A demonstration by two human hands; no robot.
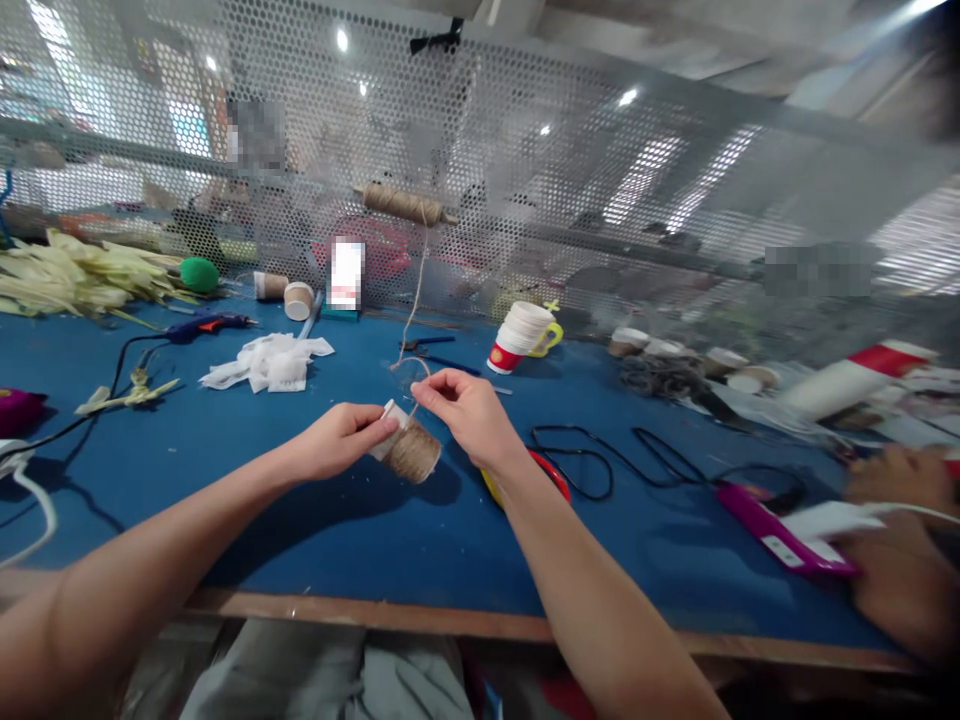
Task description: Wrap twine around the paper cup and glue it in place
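My left hand [341, 438] grips a paper cup [407, 446] lying on its side above the blue table [300, 520]; most of the cup is wound with brown twine. My right hand [465, 410] pinches the twine [414, 300] just above the cup. That strand runs up to a twine spool [405, 205] mounted on the perforated metal screen [525, 180]. Both hands are closed.
A stack of paper cups [517, 338], white cloth scraps [266, 362], a glue gun [206, 324] with black cable, dried leaves [82, 275], a green ball [199, 274], scissors [431, 345], black cords [600, 460] and a pink tool [772, 525]. Another person's hand [900, 520] rests at right.
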